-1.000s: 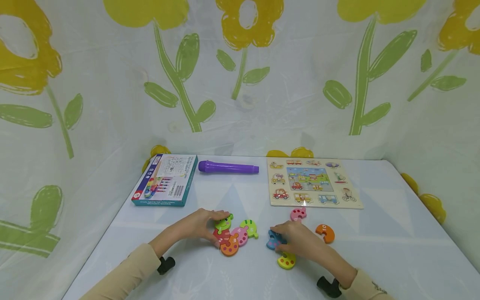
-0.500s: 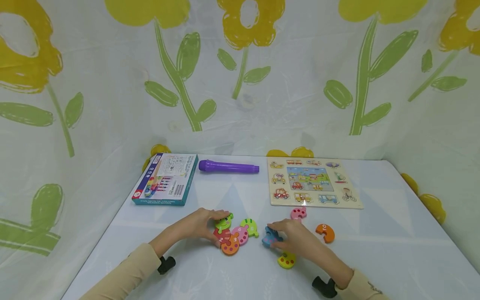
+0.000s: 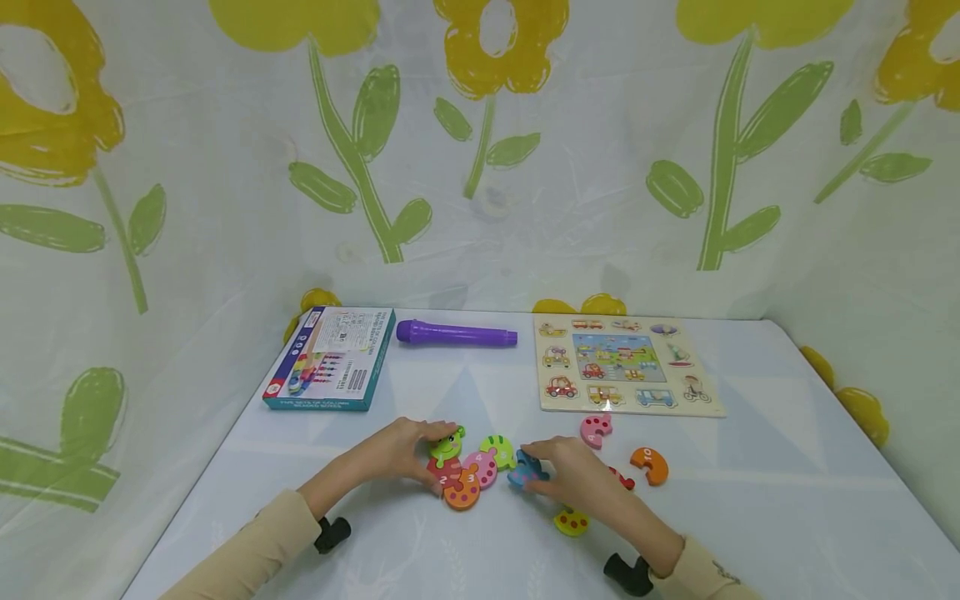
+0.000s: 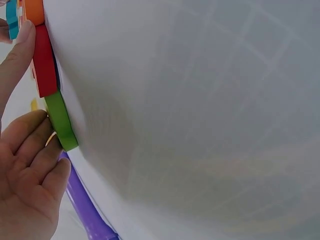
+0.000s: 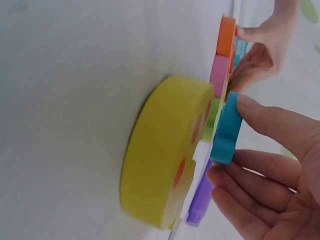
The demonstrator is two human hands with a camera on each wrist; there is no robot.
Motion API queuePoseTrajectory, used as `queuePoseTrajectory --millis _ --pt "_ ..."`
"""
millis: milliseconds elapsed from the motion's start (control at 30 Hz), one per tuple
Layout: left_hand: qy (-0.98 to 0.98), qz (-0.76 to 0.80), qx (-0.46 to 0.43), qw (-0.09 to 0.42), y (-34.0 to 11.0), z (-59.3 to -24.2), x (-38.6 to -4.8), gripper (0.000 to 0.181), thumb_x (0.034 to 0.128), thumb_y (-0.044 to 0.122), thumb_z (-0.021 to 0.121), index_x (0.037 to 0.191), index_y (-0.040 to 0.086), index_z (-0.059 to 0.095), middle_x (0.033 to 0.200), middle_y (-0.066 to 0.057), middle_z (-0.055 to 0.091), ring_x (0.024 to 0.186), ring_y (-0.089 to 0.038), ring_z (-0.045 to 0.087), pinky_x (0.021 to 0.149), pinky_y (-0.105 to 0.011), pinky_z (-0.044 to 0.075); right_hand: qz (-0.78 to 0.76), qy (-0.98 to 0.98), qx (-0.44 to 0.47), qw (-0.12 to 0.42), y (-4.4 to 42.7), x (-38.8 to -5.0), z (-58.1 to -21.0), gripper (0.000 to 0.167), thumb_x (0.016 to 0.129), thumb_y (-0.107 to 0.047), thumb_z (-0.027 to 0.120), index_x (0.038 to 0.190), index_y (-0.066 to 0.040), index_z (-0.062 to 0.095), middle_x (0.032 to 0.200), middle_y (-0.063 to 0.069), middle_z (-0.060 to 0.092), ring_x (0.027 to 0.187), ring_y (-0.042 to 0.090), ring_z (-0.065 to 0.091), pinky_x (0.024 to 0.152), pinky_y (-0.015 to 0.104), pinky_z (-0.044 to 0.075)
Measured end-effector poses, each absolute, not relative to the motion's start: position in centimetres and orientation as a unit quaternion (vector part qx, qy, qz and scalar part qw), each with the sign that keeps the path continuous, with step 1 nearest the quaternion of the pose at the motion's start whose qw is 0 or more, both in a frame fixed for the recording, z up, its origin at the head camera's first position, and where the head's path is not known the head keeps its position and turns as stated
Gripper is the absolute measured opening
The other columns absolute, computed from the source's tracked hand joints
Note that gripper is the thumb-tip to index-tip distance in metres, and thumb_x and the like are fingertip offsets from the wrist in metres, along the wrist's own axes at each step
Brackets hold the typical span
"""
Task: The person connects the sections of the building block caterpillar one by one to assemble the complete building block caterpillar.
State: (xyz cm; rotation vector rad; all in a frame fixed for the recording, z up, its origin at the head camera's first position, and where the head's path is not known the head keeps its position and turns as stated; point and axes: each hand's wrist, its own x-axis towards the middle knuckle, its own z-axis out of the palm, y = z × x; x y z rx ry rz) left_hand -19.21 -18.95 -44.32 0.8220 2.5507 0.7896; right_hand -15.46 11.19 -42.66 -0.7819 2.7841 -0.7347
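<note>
On the left, a joined row of caterpillar puzzle pieces (image 3: 461, 493) runs from a green smiling head (image 3: 446, 447) through red, orange and pink to a striped green piece (image 3: 498, 451). My left hand (image 3: 401, 450) holds the head end: its thumb (image 4: 21, 55) lies against the red piece (image 4: 45, 62), its fingers against the green head. My right hand (image 3: 581, 473) pinches a blue puzzle piece (image 3: 527, 470) between thumb and fingers, close beside the striped green piece. In the right wrist view the blue piece (image 5: 228, 130) appears raised off the table.
Loose pieces lie around my right hand: yellow (image 3: 572, 522), pink (image 3: 596, 431), orange (image 3: 649, 466) and a partly hidden red one (image 3: 622, 478). Farther back are a boxed toy (image 3: 330, 358), a purple microphone-shaped toy (image 3: 457, 334) and a wooden vehicle puzzle board (image 3: 630, 364).
My right hand has moved left with the blue piece, up to the striped green end of the row, uncovering a red piece. My left hand has stayed in place.
</note>
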Motion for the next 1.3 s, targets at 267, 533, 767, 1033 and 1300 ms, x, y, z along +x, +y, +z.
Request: queuePoseTrajectory --millis 267,533,767,1033,1300 --pt "0.903 0.271 0.289 0.169 -18.9 -44.5 -19.3 0.086 0.0681 0.044 0.084 0.142 0.015 0.05 0.145 -0.002 0.048 0.135 -0.022 0.042 0.106 -0.042 0.04 -0.246 0.936 -0.236 0.084 10.3 -15.4 -42.8 0.048 0.078 -0.024 0.082 0.119 -0.005 0.068 0.115 0.01 0.069 0.108 0.027 0.063 0.088 0.04 0.054" --pt "0.904 0.268 0.288 0.166 -18.9 -44.5 -19.2 0.087 0.0674 0.046 0.084 0.142 0.015 0.05 0.144 -0.003 0.048 0.134 -0.023 0.042 0.106 -0.042 0.04 -0.245 0.937 -0.237 0.075 10.1 -15.6 -43.2 0.047 0.078 -0.025 0.082 0.119 -0.004 0.069 0.114 0.01 0.069 0.106 0.027 0.064 0.086 0.039 0.055" --pt "0.904 0.269 0.291 0.163 -19.0 -44.8 -19.3 0.089 0.0665 0.047 0.084 0.142 0.014 0.05 0.144 -0.003 0.049 0.134 -0.023 0.043 0.106 -0.042 0.04 -0.23 0.943 -0.235 0.057 9.9 -15.7 -43.4 0.047 0.078 -0.027 0.082 0.116 -0.003 0.07 0.111 0.011 0.07 0.101 0.026 0.066 0.083 0.036 0.057" --pt "0.903 0.271 0.292 0.16 -18.9 -44.8 -19.2 0.089 0.0659 0.048 0.084 0.142 0.015 0.05 0.143 -0.003 0.049 0.133 -0.023 0.044 0.105 -0.042 0.041 -0.223 0.946 -0.231 0.05 9.7 -15.6 -43.4 0.047 0.076 -0.027 0.083 0.114 -0.003 0.071 0.109 0.011 0.071 0.099 0.025 0.066 0.083 0.037 0.057" --pt "0.903 0.272 0.29 0.162 -18.9 -44.7 -19.2 0.09 0.0656 0.047 0.084 0.141 0.013 0.05 0.143 -0.004 0.049 0.133 -0.024 0.044 0.105 -0.043 0.041 -0.21 0.948 -0.234 0.039 9.6 -15.7 -43.5 0.048 0.075 -0.032 0.084 0.111 -0.004 0.072 0.106 0.011 0.072 0.094 0.023 0.067 0.081 0.034 0.057"
